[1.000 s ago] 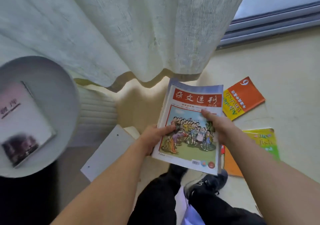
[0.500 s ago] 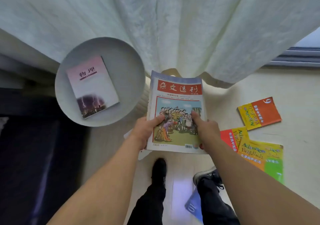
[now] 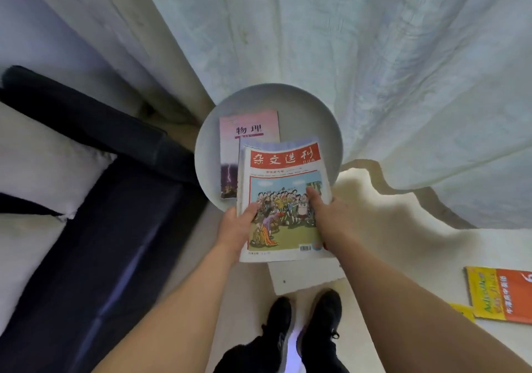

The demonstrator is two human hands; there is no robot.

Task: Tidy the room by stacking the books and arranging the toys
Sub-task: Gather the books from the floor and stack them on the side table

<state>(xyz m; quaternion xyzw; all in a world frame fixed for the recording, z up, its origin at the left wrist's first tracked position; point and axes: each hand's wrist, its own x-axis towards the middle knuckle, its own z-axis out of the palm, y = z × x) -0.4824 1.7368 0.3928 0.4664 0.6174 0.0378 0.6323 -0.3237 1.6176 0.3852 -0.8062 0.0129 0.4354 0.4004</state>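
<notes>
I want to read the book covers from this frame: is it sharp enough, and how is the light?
Head view: the magazine title and the pink book title are readable; smaller print is too soft. Daylight glows through the curtain, casting its shadow on the floor; wide-angle bending at edges, where the orange book blurs.

magazine (image 3: 283, 200): red title band with white characters, pale blue top edge, cartoon crowd in many colours on green ground under blue sky
physics book (image 3: 247, 133): pink cover, dark characters, magenta stripe, purple lightning scene at the bottom
round table (image 3: 325, 131): plain pale grey
curtain (image 3: 374, 70): off-white, faintly textured
sofa (image 3: 95, 228): dark navy, with white cushions
English book (image 3: 501, 295), lower right of the frame: yellow and orange, green lettering
shoes (image 3: 302, 318): black
floor (image 3: 403, 246): cream
</notes>
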